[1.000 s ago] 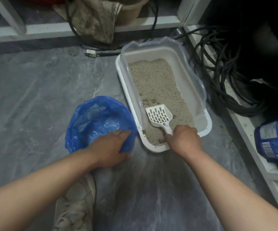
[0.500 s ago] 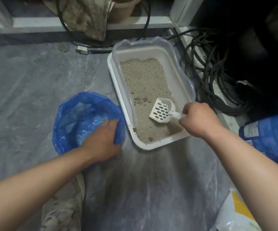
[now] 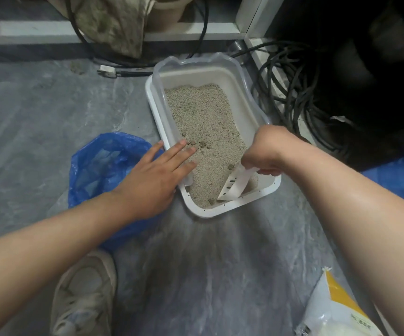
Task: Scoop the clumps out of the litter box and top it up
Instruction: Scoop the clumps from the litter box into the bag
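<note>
A white litter box [image 3: 235,76] with a clear rim guard stands on the grey floor, half filled with beige litter [image 3: 205,117]. Dark clumps [image 3: 197,144] lie near its left wall and more sit at the near end [image 3: 212,202]. My right hand [image 3: 266,149] grips the handle of a white slotted scoop [image 3: 232,186], whose blade is tipped down into the litter at the near right corner. My left hand [image 3: 155,175] lies flat with straight fingers over the box's left rim. A blue bag [image 3: 99,166] stands open to the left of the box.
A white and yellow bag [image 3: 334,309] lies at the lower right. A blue package [image 3: 399,175] sits to the right. Black cables [image 3: 290,98] coil beside the box's right side. A plug [image 3: 107,71] and a dirty cloth [image 3: 113,23] lie behind. My shoe [image 3: 84,294] is below.
My left hand left the blue bag and moved right onto the box's left rim. My right hand swung the scoop from the middle of the litter down into the near right corner.
</note>
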